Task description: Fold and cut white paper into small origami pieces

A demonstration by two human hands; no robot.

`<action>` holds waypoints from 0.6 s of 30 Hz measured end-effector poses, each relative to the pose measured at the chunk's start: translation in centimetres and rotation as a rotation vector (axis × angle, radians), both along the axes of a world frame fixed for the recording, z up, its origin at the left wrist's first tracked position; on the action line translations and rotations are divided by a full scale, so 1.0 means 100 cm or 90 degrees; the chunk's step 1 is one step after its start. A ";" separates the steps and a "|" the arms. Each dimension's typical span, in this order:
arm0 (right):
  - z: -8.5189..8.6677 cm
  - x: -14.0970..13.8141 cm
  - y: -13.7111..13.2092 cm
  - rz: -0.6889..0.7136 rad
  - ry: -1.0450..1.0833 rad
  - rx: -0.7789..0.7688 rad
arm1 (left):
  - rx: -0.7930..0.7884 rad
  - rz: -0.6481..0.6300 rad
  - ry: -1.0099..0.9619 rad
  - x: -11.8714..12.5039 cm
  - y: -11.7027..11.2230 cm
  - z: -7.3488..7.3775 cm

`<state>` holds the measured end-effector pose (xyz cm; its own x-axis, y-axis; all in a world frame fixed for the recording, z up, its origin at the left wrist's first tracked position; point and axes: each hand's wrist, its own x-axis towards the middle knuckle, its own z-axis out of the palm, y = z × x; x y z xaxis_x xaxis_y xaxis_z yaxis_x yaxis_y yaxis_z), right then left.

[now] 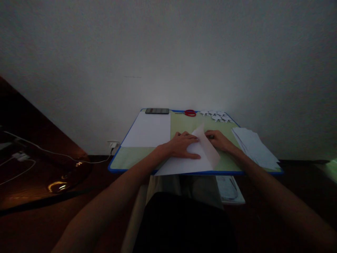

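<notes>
White sheet [188,166] at the near edge of the green table [131,160], right side lifted. Left hand [183,144] open on it, thumb apart from fingers. Right hand [218,140] curled around a dark object [211,136], kind unclear; lifted paper stands between the hands. Left: second sheet [146,130], phone [157,111] at its far end. Far side: red-handled scissors [190,112], then paper pieces [221,118]. Right: loose paper stack [251,146].

Dim light; grey wall [184,52] behind blue-edged table [131,156]; dark floor [259,225].
</notes>
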<state>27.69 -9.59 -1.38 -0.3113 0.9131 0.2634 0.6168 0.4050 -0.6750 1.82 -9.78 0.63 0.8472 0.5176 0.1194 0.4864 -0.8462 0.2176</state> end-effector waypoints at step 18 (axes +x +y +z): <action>-0.005 -0.006 0.017 -0.036 0.030 0.020 | 0.035 -0.002 0.003 -0.001 0.000 0.004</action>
